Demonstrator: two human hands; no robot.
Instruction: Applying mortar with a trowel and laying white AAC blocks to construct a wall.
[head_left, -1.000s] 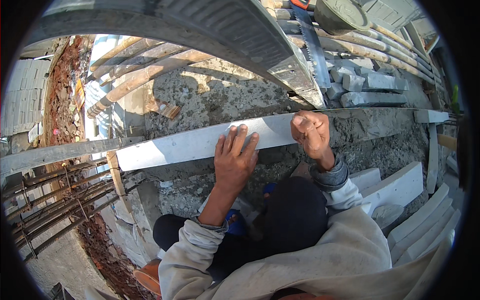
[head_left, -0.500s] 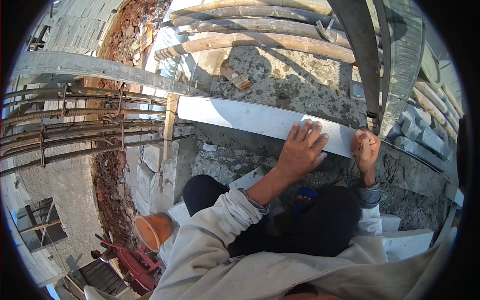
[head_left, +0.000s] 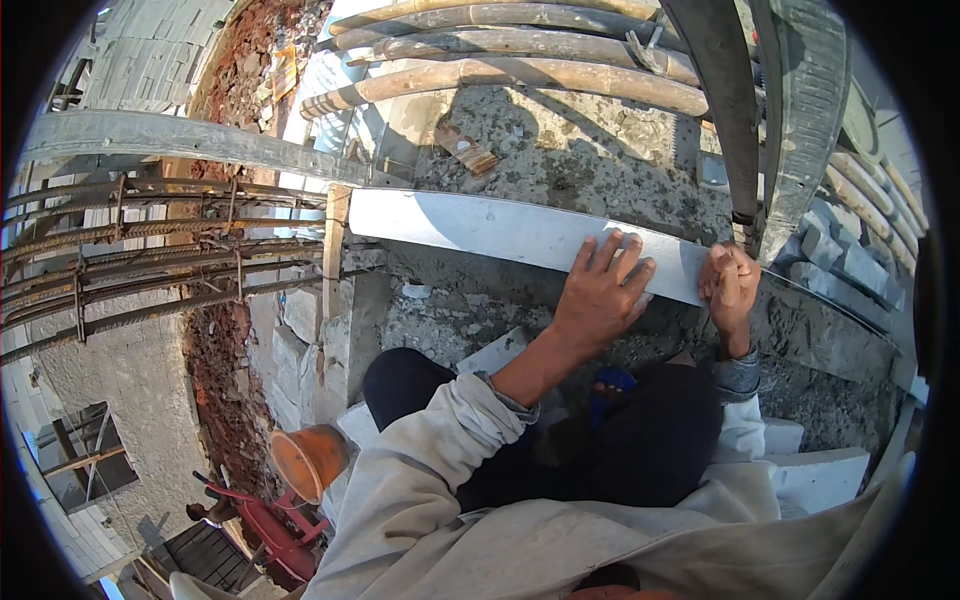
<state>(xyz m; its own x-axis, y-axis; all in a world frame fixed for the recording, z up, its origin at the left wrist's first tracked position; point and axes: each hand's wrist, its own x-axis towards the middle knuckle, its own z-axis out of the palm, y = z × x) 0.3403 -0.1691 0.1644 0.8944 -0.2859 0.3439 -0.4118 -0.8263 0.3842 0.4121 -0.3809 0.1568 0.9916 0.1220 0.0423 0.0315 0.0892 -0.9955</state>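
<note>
A long white block (head_left: 480, 225), like a pale aerated concrete block, lies along the top of a rough mortared wall. Its left end meets an upright wooden strip (head_left: 335, 240). My left hand (head_left: 605, 280) rests on the block right of its middle, fingers spread across the top face. At the block's right end is my right hand (head_left: 731, 283), its fingers curled closed. Whatever those fingers may pinch is too small or hidden to name. A thin straight dark edge runs off to the right beyond that hand.
Rusty rebar (head_left: 150, 245) juts in from the left. Bamboo poles (head_left: 520, 72) lie across the far side, and metal uprights (head_left: 800, 130) stand close beyond my right hand. An orange bucket (head_left: 307, 463), a red wheelbarrow (head_left: 270, 530) and grey block pieces (head_left: 845, 270) are around.
The view has shifted slightly, moving the scene a little to the left. Both hands keep nearly the same places on the block, the right one's fingers still curled.
</note>
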